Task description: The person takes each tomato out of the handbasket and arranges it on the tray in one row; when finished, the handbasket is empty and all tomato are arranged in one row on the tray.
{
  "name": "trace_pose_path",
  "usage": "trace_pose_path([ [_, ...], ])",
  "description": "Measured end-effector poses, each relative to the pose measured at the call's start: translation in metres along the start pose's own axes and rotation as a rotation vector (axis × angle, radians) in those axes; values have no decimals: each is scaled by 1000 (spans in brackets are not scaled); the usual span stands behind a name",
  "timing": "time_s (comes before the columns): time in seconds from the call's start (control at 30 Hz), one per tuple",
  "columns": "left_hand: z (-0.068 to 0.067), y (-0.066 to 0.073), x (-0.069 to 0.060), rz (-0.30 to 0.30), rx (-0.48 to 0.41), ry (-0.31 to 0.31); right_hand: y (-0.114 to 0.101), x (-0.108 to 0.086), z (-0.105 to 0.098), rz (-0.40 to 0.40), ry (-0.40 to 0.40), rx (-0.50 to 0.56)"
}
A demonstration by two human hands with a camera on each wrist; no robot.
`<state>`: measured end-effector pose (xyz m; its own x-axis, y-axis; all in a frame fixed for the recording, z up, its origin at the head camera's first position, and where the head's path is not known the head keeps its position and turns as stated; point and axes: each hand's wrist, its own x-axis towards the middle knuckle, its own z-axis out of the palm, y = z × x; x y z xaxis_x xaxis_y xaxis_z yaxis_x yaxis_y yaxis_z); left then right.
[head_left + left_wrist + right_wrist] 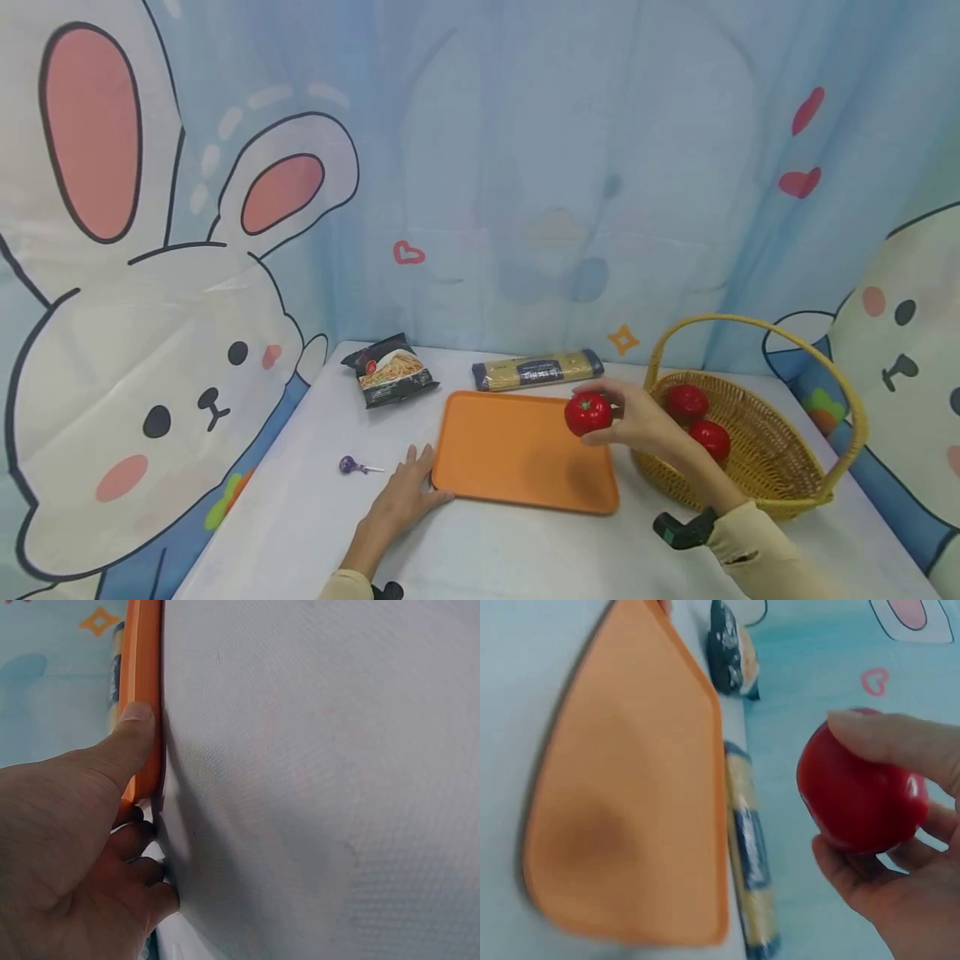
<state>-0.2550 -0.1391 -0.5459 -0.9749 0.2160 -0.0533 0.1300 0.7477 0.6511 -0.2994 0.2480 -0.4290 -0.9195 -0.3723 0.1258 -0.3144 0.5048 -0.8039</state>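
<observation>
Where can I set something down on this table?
The orange tray is bare, though the right hand holds a tomato over its right side. The table in front of it, right of the left hand, is free too. It's crowded right of the tray, by the basket, and behind it, by the yellow packet.

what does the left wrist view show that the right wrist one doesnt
Only the left wrist view shows the left hand's thumb against the orange tray, and an orange star.

Only the right wrist view shows the red tomato in the right hand, and the black packet.

Both share the tray, part of the yellow packet, white table and blue backdrop.
</observation>
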Motion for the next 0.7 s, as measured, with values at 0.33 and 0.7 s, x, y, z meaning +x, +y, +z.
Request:
trace_pose_path([
  [0.33, 0, 2, 3, -34, -3, -8, 8, 29, 69, 111, 98, 47],
  [0.7, -2, 2, 4, -25, -4, -14, 14, 57, 141, 161, 128, 96],
])
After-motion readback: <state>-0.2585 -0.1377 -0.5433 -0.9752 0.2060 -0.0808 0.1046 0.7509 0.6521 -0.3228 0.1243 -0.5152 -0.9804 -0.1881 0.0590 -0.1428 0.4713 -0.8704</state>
